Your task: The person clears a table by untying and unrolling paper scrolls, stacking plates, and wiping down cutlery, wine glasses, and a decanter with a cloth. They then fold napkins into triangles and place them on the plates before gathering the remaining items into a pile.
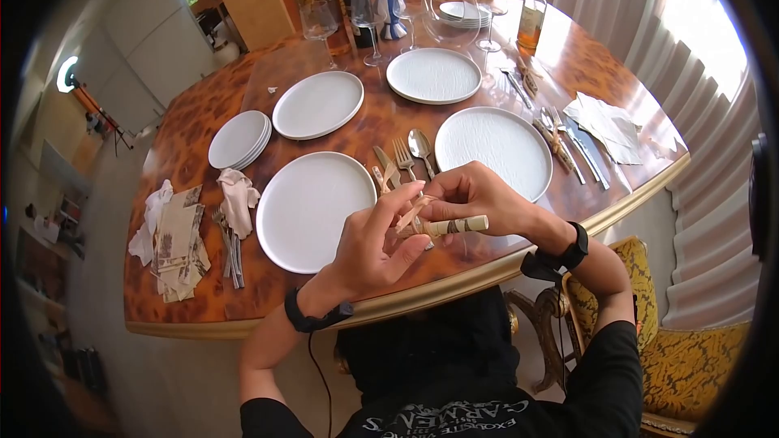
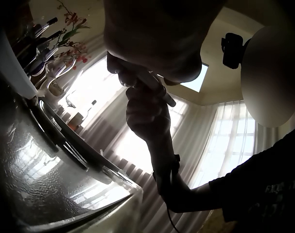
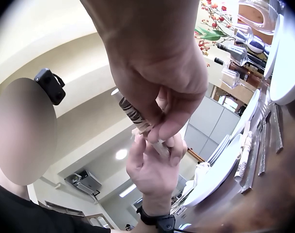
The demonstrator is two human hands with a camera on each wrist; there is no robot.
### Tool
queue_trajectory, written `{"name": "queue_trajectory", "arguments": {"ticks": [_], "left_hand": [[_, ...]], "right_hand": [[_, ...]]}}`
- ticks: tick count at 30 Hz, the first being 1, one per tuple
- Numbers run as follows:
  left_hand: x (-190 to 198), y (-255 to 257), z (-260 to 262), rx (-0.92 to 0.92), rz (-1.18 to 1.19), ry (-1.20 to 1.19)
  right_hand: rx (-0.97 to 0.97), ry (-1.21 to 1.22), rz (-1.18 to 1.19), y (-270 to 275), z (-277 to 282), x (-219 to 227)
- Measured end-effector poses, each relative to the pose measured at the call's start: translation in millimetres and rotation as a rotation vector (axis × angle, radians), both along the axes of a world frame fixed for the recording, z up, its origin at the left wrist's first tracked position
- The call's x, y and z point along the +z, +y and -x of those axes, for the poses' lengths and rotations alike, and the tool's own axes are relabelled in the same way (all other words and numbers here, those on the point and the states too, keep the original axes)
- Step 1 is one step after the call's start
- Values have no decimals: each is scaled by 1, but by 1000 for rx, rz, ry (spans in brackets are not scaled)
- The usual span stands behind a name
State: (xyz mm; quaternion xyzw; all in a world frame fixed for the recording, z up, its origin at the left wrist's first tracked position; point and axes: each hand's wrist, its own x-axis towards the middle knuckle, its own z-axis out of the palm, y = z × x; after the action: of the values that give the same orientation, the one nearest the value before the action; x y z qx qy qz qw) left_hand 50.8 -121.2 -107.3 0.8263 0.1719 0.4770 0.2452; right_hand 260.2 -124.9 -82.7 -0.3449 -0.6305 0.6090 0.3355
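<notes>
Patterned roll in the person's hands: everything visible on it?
The patterned roll is a slim, tight cylinder, cream with dark markings and a plain pale end. It looks like paper or cloth; I can't tell which. A tan, ribbon-like strip crosses it near the left hand, which holds it. The right hand appears to pinch the strip. The roll is held off the table, its free end toward the person's right; its other end is largely hidden.

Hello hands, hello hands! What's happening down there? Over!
Left hand holds patterned roll; right hand pinches its pale ribbon. Roll held above the table. Nothing visibly in the way.
</notes>
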Motion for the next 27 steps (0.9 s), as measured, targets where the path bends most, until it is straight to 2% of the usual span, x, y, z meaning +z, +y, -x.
{"name": "queue_trajectory", "arguments": {"ticks": [5,7,9,12,18,20,22,27], "left_hand": [[-2,6,4,88,-63,212],[-7,5,-1,176,-63,12],[-8,8,3,175,-25,24],[-9,8,6,178,39,27],[-7,7,14,229,153,48],[-7,8,14,244,167,33],[-11,13,13,264,44,-21],[5,18,22,280,-95,16]], "right_hand": [[-35,-213,-365,-2,4,-2],[-22,-255,-322,0,3,-9],[-14,-70,-286,0,3,-12],[-13,17,-198,0,-2,-18],[50,48,12,-1,-16,-17],[27,41,-25,1,-18,-21],[2,34,-64,3,-20,-25],[-74,30,-119,0,-29,-22]]}}
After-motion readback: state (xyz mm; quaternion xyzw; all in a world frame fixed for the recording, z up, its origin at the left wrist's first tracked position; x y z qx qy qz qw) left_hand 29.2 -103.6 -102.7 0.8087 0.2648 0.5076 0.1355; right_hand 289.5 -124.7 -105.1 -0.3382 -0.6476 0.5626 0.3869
